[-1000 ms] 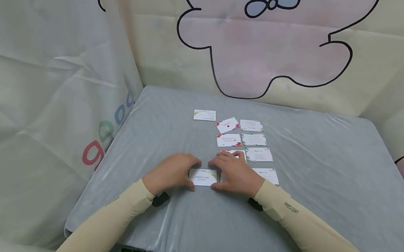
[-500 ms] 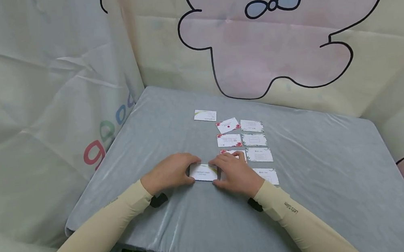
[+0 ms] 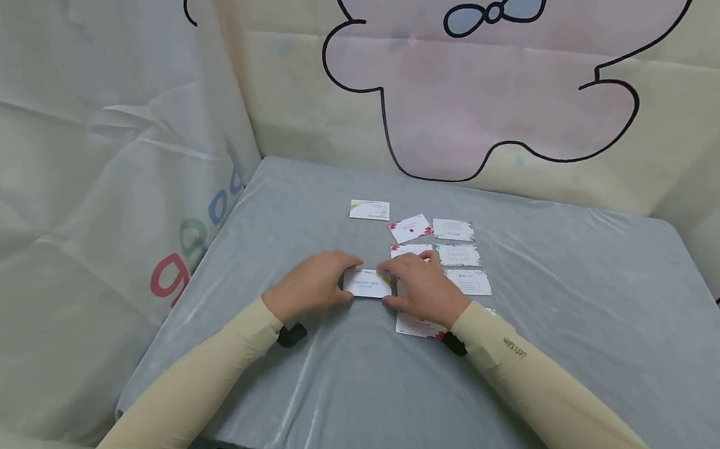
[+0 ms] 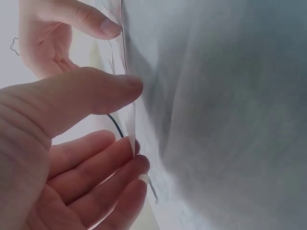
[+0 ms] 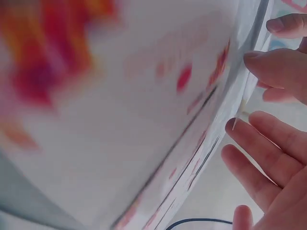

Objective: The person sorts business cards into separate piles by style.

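A white business card [image 3: 367, 284] with a green-yellow corner spans the gap between my two hands. My left hand [image 3: 314, 287] holds its left end, thumb at the near edge and fingers at the far edge. On the opposite end, my right hand [image 3: 425, 287] holds it the same way. Seen nearly edge-on in the left wrist view, the card [image 4: 129, 117] shows as a thin strip between thumb and fingers. Beneath my right hand lie red-flowered cards, partly covered; the nearest card [image 3: 418, 325] shows below the palm.
Leaf-bordered cards [image 3: 459, 255] form a column to the right, beside the red-flowered column, whose top card [image 3: 410, 228] is tilted. Another green-yellow card [image 3: 369, 210] lies farther back. A grey cloth [image 3: 571, 320] covers the table, and printed fabric walls [image 3: 296, 100] surround it.
Both hands have taken the business card by its ends and moved it away from me, up along the left of the red-flowered column. The nearest red-flowered card is now uncovered.
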A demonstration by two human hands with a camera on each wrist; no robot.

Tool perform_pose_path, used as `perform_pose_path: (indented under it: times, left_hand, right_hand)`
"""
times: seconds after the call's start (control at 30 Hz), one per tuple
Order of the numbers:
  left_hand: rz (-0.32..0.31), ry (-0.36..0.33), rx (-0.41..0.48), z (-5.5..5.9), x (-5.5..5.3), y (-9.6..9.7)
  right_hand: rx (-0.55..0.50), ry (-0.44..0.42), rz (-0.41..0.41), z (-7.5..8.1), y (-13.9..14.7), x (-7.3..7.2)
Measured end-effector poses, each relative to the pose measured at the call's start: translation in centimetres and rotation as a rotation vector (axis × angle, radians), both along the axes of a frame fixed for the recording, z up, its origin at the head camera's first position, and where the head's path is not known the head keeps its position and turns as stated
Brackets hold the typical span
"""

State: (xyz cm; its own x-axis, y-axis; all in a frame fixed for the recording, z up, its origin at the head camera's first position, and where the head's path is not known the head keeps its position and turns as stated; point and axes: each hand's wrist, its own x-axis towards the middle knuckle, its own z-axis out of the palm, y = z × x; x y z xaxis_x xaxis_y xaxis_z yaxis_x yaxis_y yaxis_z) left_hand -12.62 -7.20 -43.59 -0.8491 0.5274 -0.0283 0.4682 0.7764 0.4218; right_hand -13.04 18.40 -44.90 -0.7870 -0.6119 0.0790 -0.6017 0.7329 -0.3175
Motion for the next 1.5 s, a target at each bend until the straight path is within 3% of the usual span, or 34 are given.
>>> perform_pose_path:
  times: [0.2, 0.43, 0.53, 0.67, 0.83, 1.1, 1.5]
  left_hand:
    - [0.036, 0.025, -0.035, 0.4, -4.1, 0.4]
    - [0.130, 0.037, -0.039, 0.6, -9.8, 0.6]
    - [0.141, 0.031, -0.035, 0.2, -11.6, 0.9]
    - [0.132, 0.031, -0.052, -1.0, -13.5, 1.3]
    - [0.145, -0.024, -0.066, -2.2, -14.5, 1.8]
    - [0.149, -0.076, -0.082, -1.8, -16.2, 1.5]
    - [0.067, -0.091, -0.049, -2.4, -17.8, 0.1]
  right_hand:
    - [0.019, -0.044, -0.059, 0.9, -0.4, -3.9]
    - [0.026, -0.071, -0.131, 1.4, -1.2, -10.0]
    - [0.028, -0.094, -0.170, 1.0, -1.5, -12.1]
    - [0.028, -0.107, -0.204, 0.0, -1.7, -13.8]
    - [0.020, -0.133, -0.224, -1.1, -1.7, -14.2]
    - [0.025, -0.160, -0.224, -0.7, -1.7, -15.9]
    - [-0.020, -0.261, -0.188, -1.2, -2.3, -17.1]
